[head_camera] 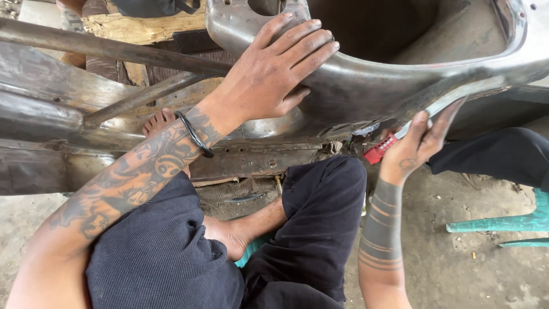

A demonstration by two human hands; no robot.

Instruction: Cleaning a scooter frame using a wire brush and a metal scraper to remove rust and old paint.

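Left hand spread flat, bracing bare curved sheet-metal body panel across knees; right hand pinching its lower right edge, seemingly mid edge-work; next move likely demanding steady support.

**Clearance around the metal body panel**

Open concrete floor on the right, free pass. Round cavity in the metal body panel is open. Rusty bars block the left; the person's knees crowd underneath.
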